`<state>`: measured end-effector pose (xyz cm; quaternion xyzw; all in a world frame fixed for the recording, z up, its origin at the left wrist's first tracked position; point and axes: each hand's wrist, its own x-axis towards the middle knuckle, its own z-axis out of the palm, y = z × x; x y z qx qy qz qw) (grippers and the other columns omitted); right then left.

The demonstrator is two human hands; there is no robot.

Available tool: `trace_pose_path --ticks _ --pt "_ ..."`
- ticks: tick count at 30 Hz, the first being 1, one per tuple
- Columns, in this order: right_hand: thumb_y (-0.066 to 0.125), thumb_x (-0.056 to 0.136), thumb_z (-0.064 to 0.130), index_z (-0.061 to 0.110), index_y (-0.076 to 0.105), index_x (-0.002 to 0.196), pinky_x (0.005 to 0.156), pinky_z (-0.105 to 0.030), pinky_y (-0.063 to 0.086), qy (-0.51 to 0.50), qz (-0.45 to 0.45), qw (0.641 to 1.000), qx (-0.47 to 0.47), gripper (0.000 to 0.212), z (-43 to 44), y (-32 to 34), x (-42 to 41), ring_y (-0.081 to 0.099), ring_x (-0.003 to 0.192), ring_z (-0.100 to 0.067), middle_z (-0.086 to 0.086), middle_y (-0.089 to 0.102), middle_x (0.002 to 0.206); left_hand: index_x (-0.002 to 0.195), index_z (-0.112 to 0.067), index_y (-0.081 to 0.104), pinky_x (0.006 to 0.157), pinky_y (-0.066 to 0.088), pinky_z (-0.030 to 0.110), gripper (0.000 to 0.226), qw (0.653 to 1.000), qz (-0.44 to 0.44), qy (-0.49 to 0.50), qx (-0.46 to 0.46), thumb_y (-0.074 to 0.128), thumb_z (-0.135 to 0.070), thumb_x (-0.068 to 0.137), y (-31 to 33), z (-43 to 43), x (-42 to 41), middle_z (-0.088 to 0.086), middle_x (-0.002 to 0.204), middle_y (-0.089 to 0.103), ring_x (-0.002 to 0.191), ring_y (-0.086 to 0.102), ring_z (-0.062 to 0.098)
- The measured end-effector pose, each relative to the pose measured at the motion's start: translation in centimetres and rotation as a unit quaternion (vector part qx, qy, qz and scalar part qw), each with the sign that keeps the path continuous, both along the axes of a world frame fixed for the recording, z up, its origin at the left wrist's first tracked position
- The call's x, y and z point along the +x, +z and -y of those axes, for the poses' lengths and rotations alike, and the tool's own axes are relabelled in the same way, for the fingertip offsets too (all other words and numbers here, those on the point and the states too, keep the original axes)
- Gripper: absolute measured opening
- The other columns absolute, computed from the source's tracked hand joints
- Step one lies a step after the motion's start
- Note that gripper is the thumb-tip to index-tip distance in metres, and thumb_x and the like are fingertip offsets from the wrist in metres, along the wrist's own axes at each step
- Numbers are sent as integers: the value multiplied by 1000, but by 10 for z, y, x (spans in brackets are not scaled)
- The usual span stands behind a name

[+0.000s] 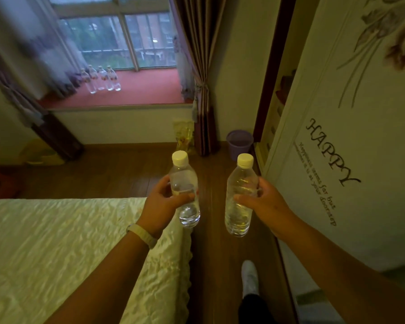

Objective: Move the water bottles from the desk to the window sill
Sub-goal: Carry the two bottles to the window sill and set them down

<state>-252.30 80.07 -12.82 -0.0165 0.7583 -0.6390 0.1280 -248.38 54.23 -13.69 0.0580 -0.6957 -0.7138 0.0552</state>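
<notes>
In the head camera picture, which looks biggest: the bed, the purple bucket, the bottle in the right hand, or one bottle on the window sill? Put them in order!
1. Bed, by far.
2. Bottle in the right hand.
3. Purple bucket.
4. Window sill bottle.

That is only how they look: the held bottle is close to the camera, and the sill bottle is probably the same kind, just far away.

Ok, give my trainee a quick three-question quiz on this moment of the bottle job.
1. True or false: both hands hold a bottle.
2. Where do the delivered bottles stand? A) floor B) window sill C) bed
3. What colour are the held bottles' caps?

Key:
1. True: the left hand grips the left bottle, the right hand the right bottle.
2. B: a bottle group stands on the window sill.
3. White.
</notes>
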Motion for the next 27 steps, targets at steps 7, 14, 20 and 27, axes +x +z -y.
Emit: trace_pose_path --ticks 7,14,20,27 --pt "81 78 19 28 59 115 77 -28 55 37 7 999 -28 44 -2 -17 -127 68 99 -12 6 70 108 102 -34 72 72 58 29 45 999 14 52 -6 83 -9 66 -6 -11 -108 6 102 76 94 73 24" --pt "82 76 25 34 57 115 83 -36 55 72 -3 997 -38 47 -23 0 -256 66 104 -14 4 67 115 114 -29 67 82 58 40 49 998 16 64 -9 82 -12 70 18 -36 -219 5 109 73 100 71 24" --pt "82 75 26 41 56 110 86 -38 56 86 -17 995 -37 46 -15 10 -328 66 104 -15 5 67 116 114 -25 65 75 58 29 52 996 12 84 -3 80 -12 66 30 -32 -281 1 105 75 98 71 20" --pt "81 78 21 31 58 116 83 -33 56 100 -8 994 -34 46 28 2 -410 66 102 -13 4 68 113 114 -26 64 68 57 19 50 995 27 101 5 78 -12 68 13 11 -357 -5 104 75 94 72 13"
